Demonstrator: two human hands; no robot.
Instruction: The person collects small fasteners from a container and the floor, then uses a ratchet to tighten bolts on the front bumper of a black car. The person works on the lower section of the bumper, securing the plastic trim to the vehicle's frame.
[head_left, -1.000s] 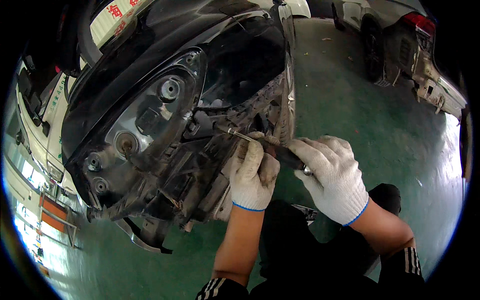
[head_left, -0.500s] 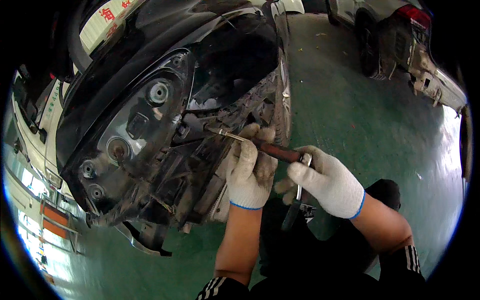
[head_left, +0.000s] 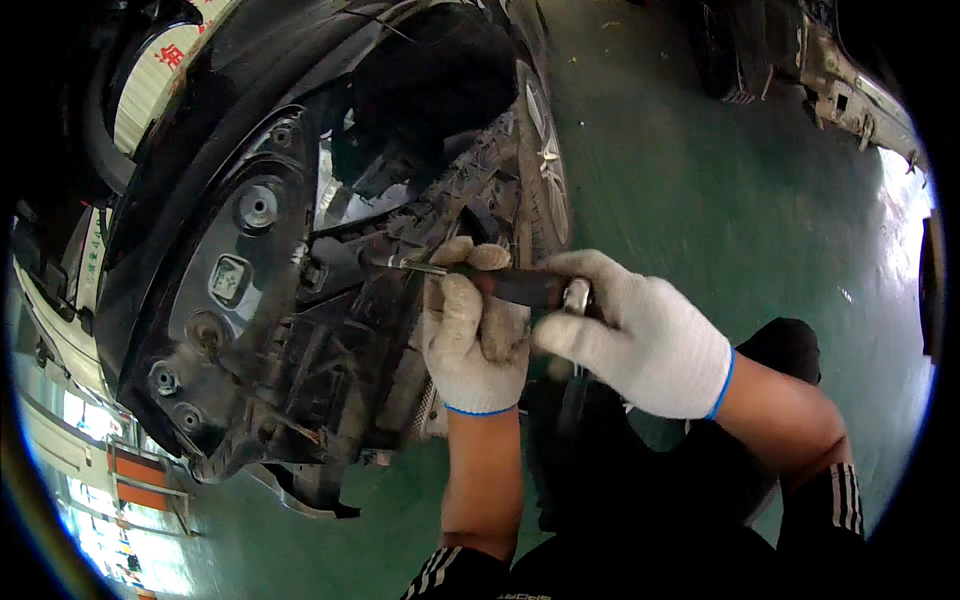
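In white knit gloves, both of my hands are on one tool in front of the dark car body (head_left: 290, 330). My left hand (head_left: 470, 350) is closed around the front of its dark handle (head_left: 527, 288), where a thin metal shaft (head_left: 420, 267) runs out toward the car's black parts. The shaft's tip is too dark to make out. At the handle's rear end, my right hand (head_left: 645, 345) grips the shiny head of a ratchet wrench (head_left: 577, 294), thumb and fingers around it. The ratchet's dark grip hangs below, blurred.
The stripped car end shows a light recess (head_left: 229, 280) and round mounts (head_left: 259, 207). A wheel (head_left: 548, 160) stands on its right side. Green floor (head_left: 690, 200) spreads rightward, with another partly dismantled car (head_left: 850, 105) beyond. An orange-panelled rack (head_left: 140, 480) stands at lower left.
The view has shifted, so the car and my hands sit further left. My right hand has turned about the ratchet head, its fingers now reaching over the top; the ratchet grip has swung.
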